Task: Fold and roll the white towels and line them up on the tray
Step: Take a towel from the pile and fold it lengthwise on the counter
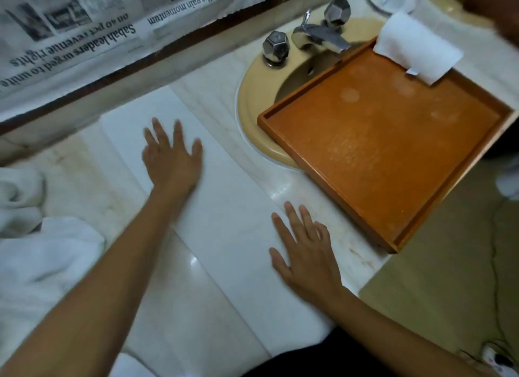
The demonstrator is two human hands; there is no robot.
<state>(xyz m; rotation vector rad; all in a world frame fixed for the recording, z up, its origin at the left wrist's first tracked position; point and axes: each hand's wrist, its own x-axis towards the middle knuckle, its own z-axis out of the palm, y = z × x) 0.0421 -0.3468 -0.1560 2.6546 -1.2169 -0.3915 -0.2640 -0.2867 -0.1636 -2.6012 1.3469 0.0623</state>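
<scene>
Marble counter (213, 76) runs below a strip of newspaper (70, 39), with a beige sink (252, 107) at one o'clock and a wooden tray (331, 191) set partly over it. One rolled towel (415, 45) already sits in the tray's far corner at two o'clock. A heap of unfolded towels (36, 258) waits at nine o'clock.

The folded towel (230, 216) lies flat on the counter as a long narrow strip, running from eleven o'clock down to five o'clock.

It looks soft, light and limp, and will likely slide on the polished stone and spring loose unless kept taut. The best hold is probably a short end, pinched across its full width with both hands and rolled tightly.

The left hand (172, 157) reaches forward on a nearly straight arm, palm down on the strip's far part. The right hand (304, 253) lies palm down on its near edge. Both have fingers straight and spread, pressing and grasping nothing.
</scene>
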